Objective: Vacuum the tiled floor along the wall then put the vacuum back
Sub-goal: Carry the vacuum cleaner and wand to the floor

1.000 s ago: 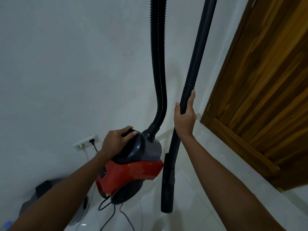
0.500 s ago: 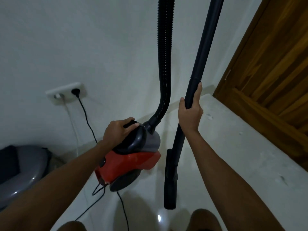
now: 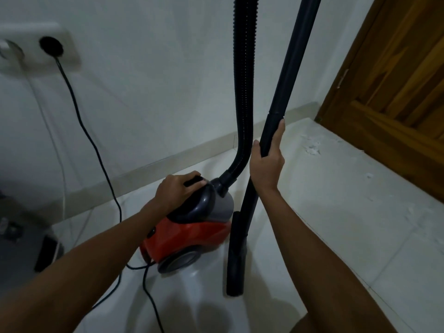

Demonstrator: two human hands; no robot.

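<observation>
The red vacuum (image 3: 189, 234) is sitting low over the tiled floor (image 3: 336, 248), near the skirting along the wall (image 3: 149, 92), whether touching the tiles cannot be told. The left hand (image 3: 179, 191) is curling its fingers round the dark top handle, while the right hand (image 3: 266, 159) is wrapping the wand (image 3: 286, 92) just below its joint, the hose (image 3: 243, 87) rising beside it. The cord (image 3: 96, 150) is trailing from the wall socket (image 3: 50, 46) and looping by the wheel; it is probably risking a snag or tug as the body shifts. Compared with half a second ago, the view is sitting lower and closer, and the socket is now nearer the top left corner.
</observation>
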